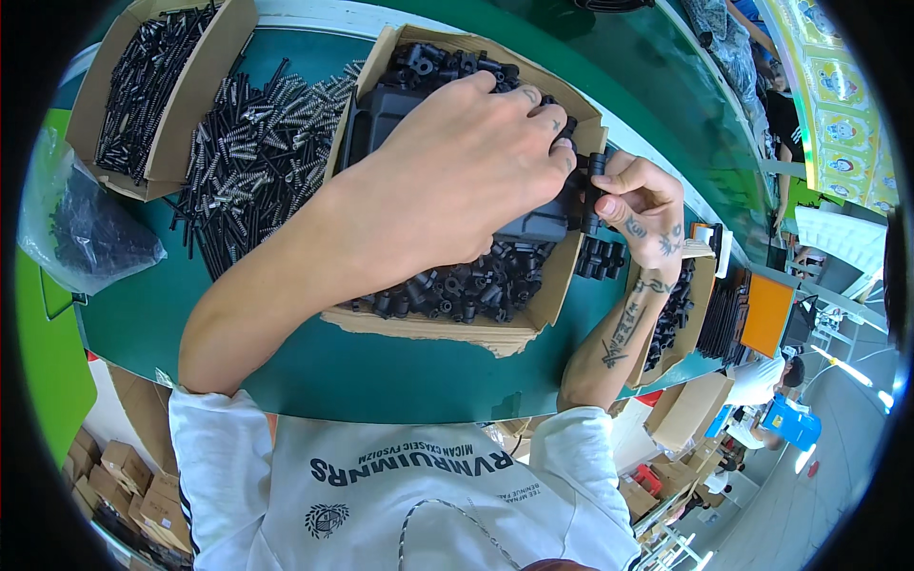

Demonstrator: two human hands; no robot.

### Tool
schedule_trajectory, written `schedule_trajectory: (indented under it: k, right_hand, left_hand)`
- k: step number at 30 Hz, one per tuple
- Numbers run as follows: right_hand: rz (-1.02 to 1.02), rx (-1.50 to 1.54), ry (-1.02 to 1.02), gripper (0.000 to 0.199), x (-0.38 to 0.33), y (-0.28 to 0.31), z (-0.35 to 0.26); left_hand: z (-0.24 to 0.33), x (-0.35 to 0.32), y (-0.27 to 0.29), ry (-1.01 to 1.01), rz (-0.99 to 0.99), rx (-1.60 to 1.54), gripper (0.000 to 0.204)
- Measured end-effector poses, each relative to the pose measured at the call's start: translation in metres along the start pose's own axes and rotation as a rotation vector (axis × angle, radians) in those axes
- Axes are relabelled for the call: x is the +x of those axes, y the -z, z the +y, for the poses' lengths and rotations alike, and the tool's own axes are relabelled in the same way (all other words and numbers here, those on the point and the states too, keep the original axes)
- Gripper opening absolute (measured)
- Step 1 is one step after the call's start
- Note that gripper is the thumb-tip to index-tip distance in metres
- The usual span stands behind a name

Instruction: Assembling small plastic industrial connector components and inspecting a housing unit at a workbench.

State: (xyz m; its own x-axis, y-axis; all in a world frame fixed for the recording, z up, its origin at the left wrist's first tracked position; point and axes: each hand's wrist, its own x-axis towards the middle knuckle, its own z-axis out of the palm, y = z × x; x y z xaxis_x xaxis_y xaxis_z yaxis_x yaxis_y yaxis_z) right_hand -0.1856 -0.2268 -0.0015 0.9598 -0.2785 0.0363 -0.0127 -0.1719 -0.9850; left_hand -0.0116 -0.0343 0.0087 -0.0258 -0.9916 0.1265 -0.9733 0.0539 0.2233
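My right hand [649, 205] pinches a black ribbed cylindrical plastic part [597, 166] between thumb and fingertips, beside the right rim of a cardboard box [438, 328]. My left hand [476, 152] reaches across that box with its fingers curled down; whatever they hold is hidden beneath the hand. Under it lies a black plastic tray or case [386, 116], partly covered by my hand and forearm. Many small black plastic fittings [466, 290] fill the box around the case. A few joined black fittings [600, 259] rest just outside the box, near my right wrist.
Left of the box, a heap of black and silver screws [252, 143] lies on the green table [381, 376]. Farther left stand a cardboard box of black screws [214, 67] and a clear plastic bag [90, 228]. A box of black parts [700, 295] and an orange panel [767, 317] are at right.
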Motion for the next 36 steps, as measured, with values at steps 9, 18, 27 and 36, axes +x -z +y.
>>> schedule_trajectory:
  k: [9,18,27,36]
  right_hand:
    - [0.12,-0.121,-0.213,0.012,-0.005,-0.017,-0.023]
    - [0.148,-0.207,-0.205,0.012,-0.004,-0.023,-0.027]
    - [0.055,-0.245,0.024,0.022,-0.012,-0.006,-0.023]
    - [0.187,0.113,0.162,0.013,-0.021,-0.008,-0.034]
  left_hand:
    - [0.001,0.0,0.003,0.006,-0.002,-0.019,0.087]
    - [-0.002,0.001,0.002,-0.021,0.019,0.017,0.089]
    - [0.008,-0.009,0.006,-0.033,0.142,0.047,0.085]
    - [0.027,-0.017,0.039,0.033,0.296,-0.033,0.075]
